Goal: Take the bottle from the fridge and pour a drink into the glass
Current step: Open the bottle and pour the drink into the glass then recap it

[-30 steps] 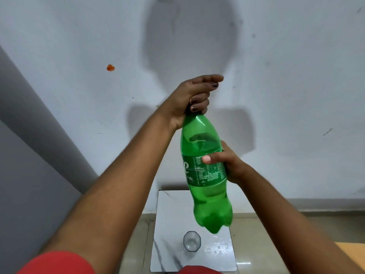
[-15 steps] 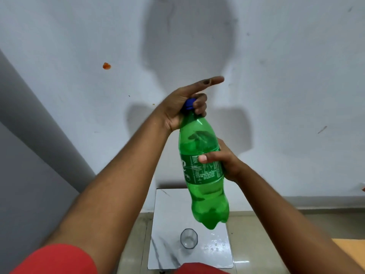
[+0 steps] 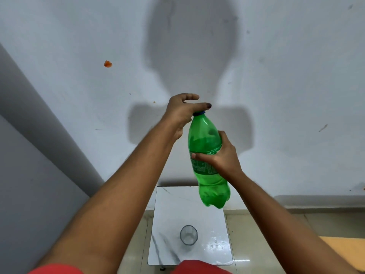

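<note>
A green plastic bottle (image 3: pixel 206 139) with a blue cap (image 3: pixel 199 113) is held upright in the air in front of the white wall. My right hand (image 3: pixel 223 158) grips its middle around the label. My left hand (image 3: pixel 182 111) rests over the cap, thumb and fingers around it, with the index finger stretched out straight. The bottle is partly full of clear drink. Far below, an empty clear glass (image 3: pixel 188 234) stands upright on a small white marble-patterned table (image 3: pixel 209 224).
The white wall (image 3: pixel 276 76) is close ahead, with a grey panel (image 3: pixel 29 155) at the left. A tiled floor (image 3: pixel 325 224) surrounds the table, and a yellow surface (image 3: pixel 347 248) shows at the lower right. Water drops lie on the table right of the glass.
My left hand has loosened from a tight fist on the cap to a looser hold with fingers spread. The blue cap now shows. The bottle has shifted slightly right.
</note>
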